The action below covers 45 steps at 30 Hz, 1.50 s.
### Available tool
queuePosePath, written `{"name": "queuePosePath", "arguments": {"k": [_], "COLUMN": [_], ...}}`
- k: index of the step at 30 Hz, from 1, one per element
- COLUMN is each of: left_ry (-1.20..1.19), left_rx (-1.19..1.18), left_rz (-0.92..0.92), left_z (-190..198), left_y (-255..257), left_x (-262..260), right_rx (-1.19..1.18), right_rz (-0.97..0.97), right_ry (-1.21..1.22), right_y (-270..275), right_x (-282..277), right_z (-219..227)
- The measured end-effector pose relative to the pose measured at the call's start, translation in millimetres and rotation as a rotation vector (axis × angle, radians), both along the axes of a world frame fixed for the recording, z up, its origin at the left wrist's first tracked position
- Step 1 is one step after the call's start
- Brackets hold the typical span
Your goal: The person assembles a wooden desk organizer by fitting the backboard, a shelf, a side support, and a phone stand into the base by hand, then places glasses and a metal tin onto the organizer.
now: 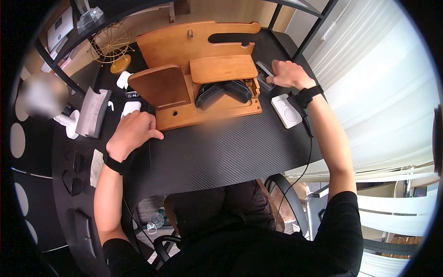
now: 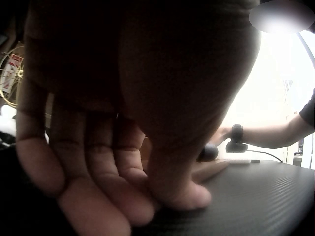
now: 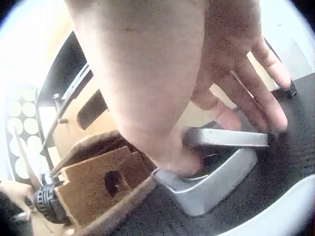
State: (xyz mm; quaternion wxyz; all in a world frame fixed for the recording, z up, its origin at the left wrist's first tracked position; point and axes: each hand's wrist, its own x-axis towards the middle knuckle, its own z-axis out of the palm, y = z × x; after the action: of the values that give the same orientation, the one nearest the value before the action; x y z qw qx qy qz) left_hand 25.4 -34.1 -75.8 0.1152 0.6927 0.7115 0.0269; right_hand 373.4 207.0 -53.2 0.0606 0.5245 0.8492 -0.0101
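Observation:
In the head view a wooden organizer point(image 1: 225, 112) stands on the black desk, holding a black case point(image 1: 210, 96). My left hand point(image 1: 133, 130) rests by its front left corner, thumb on the desktop; in the left wrist view the hand's point(image 2: 118, 147) fingers hang loosely bent with nothing in them. At the organizer's right, my right hand point(image 1: 290, 75) is on a grey hinged stand point(image 1: 265, 76). Close up in the right wrist view, the thumb and index finger of that hand point(image 3: 206, 88) pinch the upper plate of the stand point(image 3: 211, 189), other fingers spread. The contact is partly hidden.
A white charging pad point(image 1: 287, 112) with a black cable lies right of the organizer. On the left are a gold wheel ornament point(image 1: 110, 44), a grey holder point(image 1: 93, 113), sunglasses point(image 1: 74, 182) and small white items. A black shelf frame point(image 1: 57, 69) rises behind.

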Motion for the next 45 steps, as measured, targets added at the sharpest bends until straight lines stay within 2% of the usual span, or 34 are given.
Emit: {"name": "queuePosePath", "arguments": {"k": [3,5,8,12,14,17,19,25,33,36,39,41,45], "left_ry": [0.000,0.002,0.005,-0.002,-0.009,0.000,0.014,0.007,0.013,0.011,0.004,0.002,-0.011], "left_rx": [0.008,0.013,0.016,0.012,0.003,0.022,-0.039,0.033,0.025,0.021,0.007,-0.002,0.001], "left_rz": [-0.008,-0.014,-0.012,-0.005,0.001,-0.019,0.043,-0.021,-0.018,-0.015,-0.002,0.005,0.006], "left_z": [-1.5,-1.8,-1.1,0.5,0.4,0.3,4.4,-0.4,-1.1,-0.7,1.2,0.7,0.3], "left_y": [0.2,0.5,0.0,0.1,0.1,0.6,1.1,-0.5,0.0,0.1,0.2,0.4,0.7], "left_x": [-1.1,-1.2,-0.7,0.7,-0.1,0.9,4.7,0.0,-0.4,-0.5,0.9,1.6,1.2], "right_rx": [-0.075,-0.173,-0.143,-0.134,-0.008,0.002,-0.003,-0.003,0.002,0.015,-0.010,0.024,-0.010], "right_rz": [-0.029,-0.026,0.062,0.051,0.090,0.107,0.114,0.113,0.132,0.167,0.187,0.275,0.281], "right_ry": [0.007,0.126,0.198,0.226,0.287,0.300,0.281,0.220,0.179,0.178,0.064,0.030,0.030], "right_y": [0.7,7.0,13.4,14.4,10.8,1.3,-1.1,-10.1,-8.2,-6.6,0.3,6.7,6.5], "right_x": [3.1,6.2,10.7,12.1,13.2,9.4,5.7,-3.0,-3.5,-5.1,-8.4,-8.5,-9.2], "right_z": [4.7,1.8,-8.9,-13.2,-13.3,-9.2,-11.2,-12.9,-18.0,-20.3,-17.4,-18.0,-15.6]}}
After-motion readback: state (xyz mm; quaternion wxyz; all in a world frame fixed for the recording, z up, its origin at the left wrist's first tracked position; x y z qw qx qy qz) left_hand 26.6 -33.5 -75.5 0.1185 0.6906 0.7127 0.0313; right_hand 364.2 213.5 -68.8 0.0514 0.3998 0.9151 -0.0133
